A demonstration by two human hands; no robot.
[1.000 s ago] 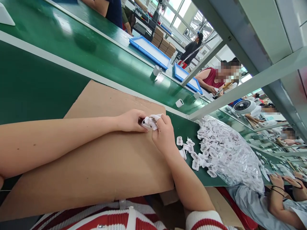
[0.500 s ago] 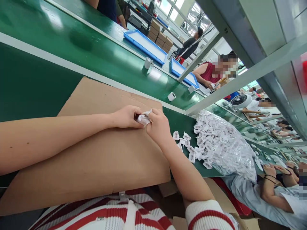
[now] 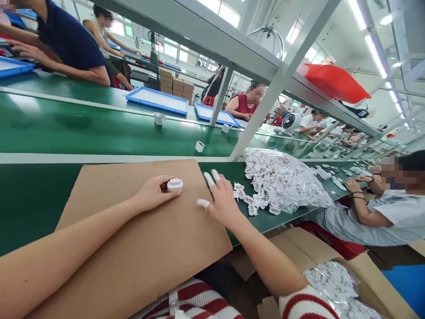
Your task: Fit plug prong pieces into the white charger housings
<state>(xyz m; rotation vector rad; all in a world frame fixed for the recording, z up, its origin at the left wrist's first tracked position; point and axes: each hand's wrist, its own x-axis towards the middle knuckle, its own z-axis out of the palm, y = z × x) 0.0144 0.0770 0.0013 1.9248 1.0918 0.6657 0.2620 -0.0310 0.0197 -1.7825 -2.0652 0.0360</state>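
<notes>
Between the thumb and fingers of my left hand (image 3: 151,194) is a white plug adapter (image 3: 175,186), its two metal pins pointing up and away from me. A brown cardboard sheet (image 3: 142,248) lies under that hand. My right hand (image 3: 223,199) hovers over the sheet's right edge with fingers spread and nothing in them. White covers sit on its thumb and two fingertips. Just beyond it, several loose white plug parts (image 3: 254,204) lie on the green table, beside a clear plastic bag (image 3: 295,186) heaped with similar parts.
White adapters (image 3: 199,146) stand on the green conveyor belt (image 3: 109,137) ahead. Blue-rimmed trays (image 3: 157,101) lie across it. A slanting metal post (image 3: 262,102) rises near the bag. A co-worker (image 3: 375,208) sits at right; an open carton (image 3: 332,283) with bagged parts is below.
My right hand has come away from the adapter and opened out to the right. My left hand keeps hold of it, pins now showing. The camera view has turned and levelled.
</notes>
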